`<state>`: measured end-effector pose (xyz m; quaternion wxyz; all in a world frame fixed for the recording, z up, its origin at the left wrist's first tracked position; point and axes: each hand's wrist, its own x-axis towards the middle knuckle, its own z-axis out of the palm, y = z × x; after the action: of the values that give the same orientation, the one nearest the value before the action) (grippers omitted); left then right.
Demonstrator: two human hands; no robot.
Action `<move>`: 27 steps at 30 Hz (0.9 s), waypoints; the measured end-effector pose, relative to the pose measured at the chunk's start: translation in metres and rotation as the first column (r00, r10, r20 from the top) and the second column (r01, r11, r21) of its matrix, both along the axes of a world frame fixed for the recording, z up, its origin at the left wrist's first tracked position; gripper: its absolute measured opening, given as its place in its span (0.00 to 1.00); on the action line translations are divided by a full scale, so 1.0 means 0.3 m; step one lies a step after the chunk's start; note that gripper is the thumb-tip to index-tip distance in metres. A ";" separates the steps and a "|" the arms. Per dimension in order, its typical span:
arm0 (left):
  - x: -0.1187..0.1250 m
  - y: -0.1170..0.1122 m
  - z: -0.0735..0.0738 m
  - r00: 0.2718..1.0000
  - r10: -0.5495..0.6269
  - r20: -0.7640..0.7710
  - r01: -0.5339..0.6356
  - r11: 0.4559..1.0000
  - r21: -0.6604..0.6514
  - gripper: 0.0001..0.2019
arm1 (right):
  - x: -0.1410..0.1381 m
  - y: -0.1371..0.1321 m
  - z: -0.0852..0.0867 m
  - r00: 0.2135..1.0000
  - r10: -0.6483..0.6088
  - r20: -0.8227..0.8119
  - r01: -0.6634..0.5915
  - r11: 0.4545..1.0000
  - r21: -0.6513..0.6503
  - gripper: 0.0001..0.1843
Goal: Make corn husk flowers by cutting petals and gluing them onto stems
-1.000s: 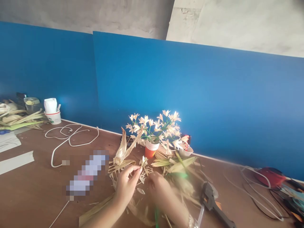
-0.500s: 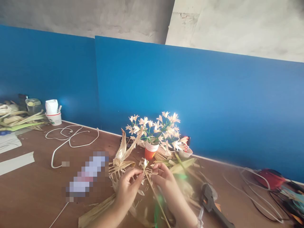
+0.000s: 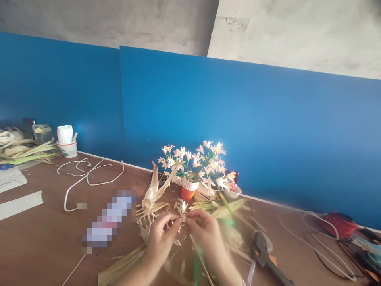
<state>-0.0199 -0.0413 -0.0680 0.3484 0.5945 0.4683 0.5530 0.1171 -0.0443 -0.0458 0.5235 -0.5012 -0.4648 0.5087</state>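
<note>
2 pinch grips: L hand [image 3: 162, 232] & R hand [image 3: 206, 229] hold base of small white flower [image 3: 183, 206] w/ fingertips, tip up, prob. to keep petals uncrushed. It's ctr, on near side of orange cup [image 3: 188, 193]. Glue gun [image 3: 261, 249] lies right, prob. for easy reach.

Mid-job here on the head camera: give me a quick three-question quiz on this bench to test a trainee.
1. True or false: the fingertips of the left hand and right hand are close together just below a small white bud.
2. Multiple choice: what colour is the lower part of the cup holding the flowers?
A) blue
B) orange-red
C) black
3. Fill in: from the wearer's view, the glue gun lies to the ____ of the right hand.

Key: 1. True. 2. B. 3. right.
</note>
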 end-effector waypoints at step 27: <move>0.004 -0.003 0.007 0.996 0.021 0.088 -0.015 0.998 -0.065 0.12 | 0.068 -0.002 0.027 0.827 -0.098 0.554 -0.158 0.905 0.395 0.06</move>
<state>-0.0186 -0.0421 -0.0660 0.3828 0.5536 0.4754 0.5666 0.1375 -0.0450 -0.0376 0.4514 -0.4947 -0.7051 0.2332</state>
